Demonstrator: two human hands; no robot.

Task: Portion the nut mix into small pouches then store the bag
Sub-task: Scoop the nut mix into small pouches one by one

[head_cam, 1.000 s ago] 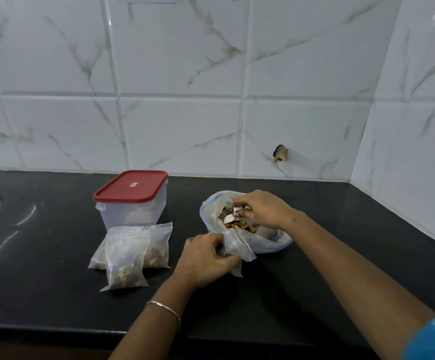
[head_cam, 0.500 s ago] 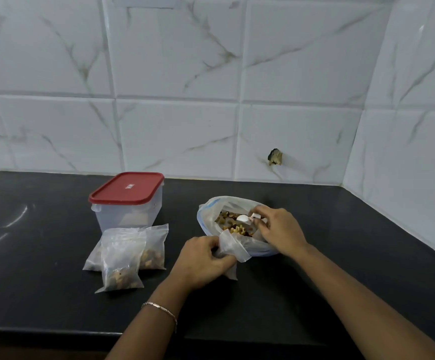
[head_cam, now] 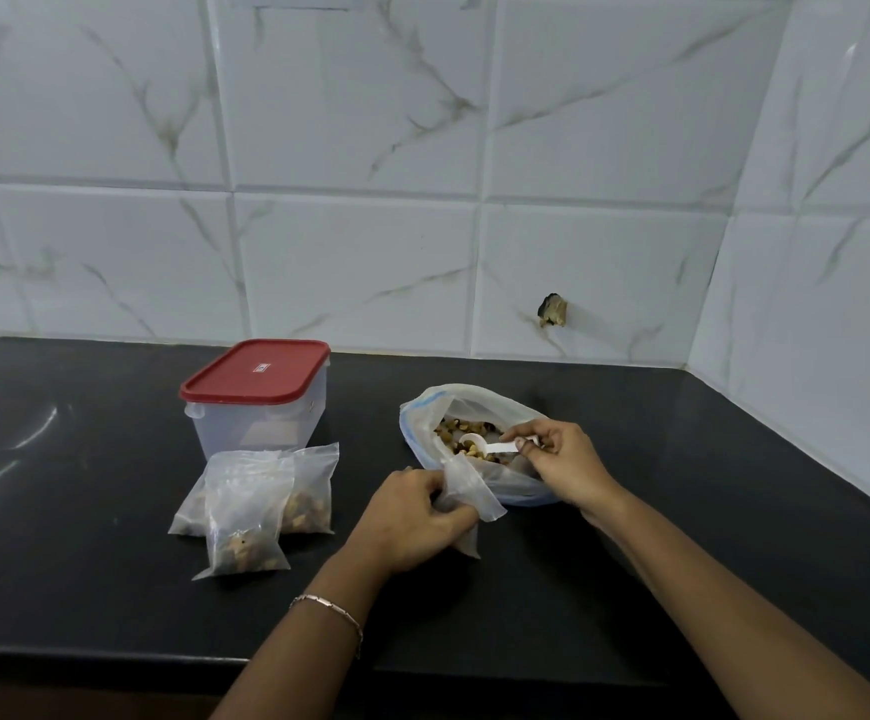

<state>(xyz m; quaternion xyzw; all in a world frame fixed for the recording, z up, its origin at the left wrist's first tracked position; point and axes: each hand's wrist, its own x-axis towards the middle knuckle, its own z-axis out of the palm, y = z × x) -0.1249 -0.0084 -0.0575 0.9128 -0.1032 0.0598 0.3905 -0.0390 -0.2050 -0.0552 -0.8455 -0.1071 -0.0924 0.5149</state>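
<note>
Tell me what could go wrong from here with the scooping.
1. The left hand grips the small pouch bunched, its mouth not spread wide; nuts from the white scoop may miss and scatter on the black countertop.
2. The nut mix bag slumps open with no hand holding it; the right hand scooping could shove or tip it.

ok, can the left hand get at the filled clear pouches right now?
Probably not yet: the left hand grips the small clear plastic pouch. The way across the black counter to the filled clear plastic pouches looks free once it lets go.
</note>
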